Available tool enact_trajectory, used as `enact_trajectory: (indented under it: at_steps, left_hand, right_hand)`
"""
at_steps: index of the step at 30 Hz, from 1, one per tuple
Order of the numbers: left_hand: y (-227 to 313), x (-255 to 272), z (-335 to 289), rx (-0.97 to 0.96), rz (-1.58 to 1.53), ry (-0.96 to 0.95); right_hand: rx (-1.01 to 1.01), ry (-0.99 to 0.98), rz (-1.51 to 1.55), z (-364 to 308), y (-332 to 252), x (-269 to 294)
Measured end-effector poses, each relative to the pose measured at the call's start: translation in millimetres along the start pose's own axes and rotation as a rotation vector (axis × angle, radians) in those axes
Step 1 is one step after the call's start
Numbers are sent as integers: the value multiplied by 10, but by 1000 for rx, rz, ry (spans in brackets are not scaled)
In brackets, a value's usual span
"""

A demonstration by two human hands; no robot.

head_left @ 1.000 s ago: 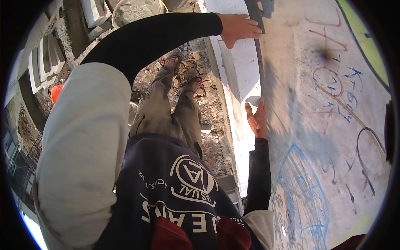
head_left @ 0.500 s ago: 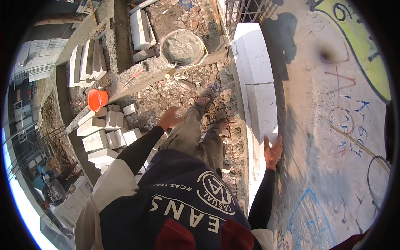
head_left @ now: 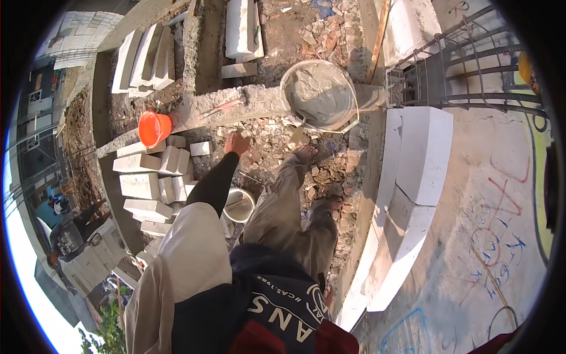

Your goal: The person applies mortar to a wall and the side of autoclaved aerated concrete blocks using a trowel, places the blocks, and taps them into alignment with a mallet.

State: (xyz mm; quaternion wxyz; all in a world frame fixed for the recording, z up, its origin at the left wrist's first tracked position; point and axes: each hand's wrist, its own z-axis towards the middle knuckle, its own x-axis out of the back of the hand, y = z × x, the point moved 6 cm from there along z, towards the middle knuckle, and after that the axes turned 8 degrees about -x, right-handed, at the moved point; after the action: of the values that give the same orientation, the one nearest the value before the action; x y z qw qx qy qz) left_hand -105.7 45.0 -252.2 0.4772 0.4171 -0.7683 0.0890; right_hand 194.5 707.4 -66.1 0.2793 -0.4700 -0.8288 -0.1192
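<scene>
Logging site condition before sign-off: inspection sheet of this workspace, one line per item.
Surface: rubble-strewn, uneven ground.
Job's things: white blocks set end to end at right; grey mix in a round tub.
Clutter: block pile, orange bucket, pale bucket.
Hands: left hand over the ground, nothing seen held; right hand barely visible, state unclear.
Cables: thin dark lines far left, kind unclear.
Surroundings: rebar cage upper right, another person lower left.
</scene>
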Motion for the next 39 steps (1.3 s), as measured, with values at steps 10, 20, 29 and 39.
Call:
enact_trajectory:
  at_steps: [10, 20, 29, 39]
  left_hand:
    - [-1775, -453, 2678, -248, 392, 23]
    - [-1609, -302, 3190, -697, 616, 45]
    - [-806, 315, 461, -680, 287, -10]
    - [2499, 1399, -2443, -681, -569, -385]
  right_hand:
    - [-421, -480, -34, -333, 200, -490]
    - [-433, -422, -152, -448, -1075, -499]
    - [-171, 78, -124, -642, -1369, -177]
    - [674, 260, 134, -905, -2995, 418]
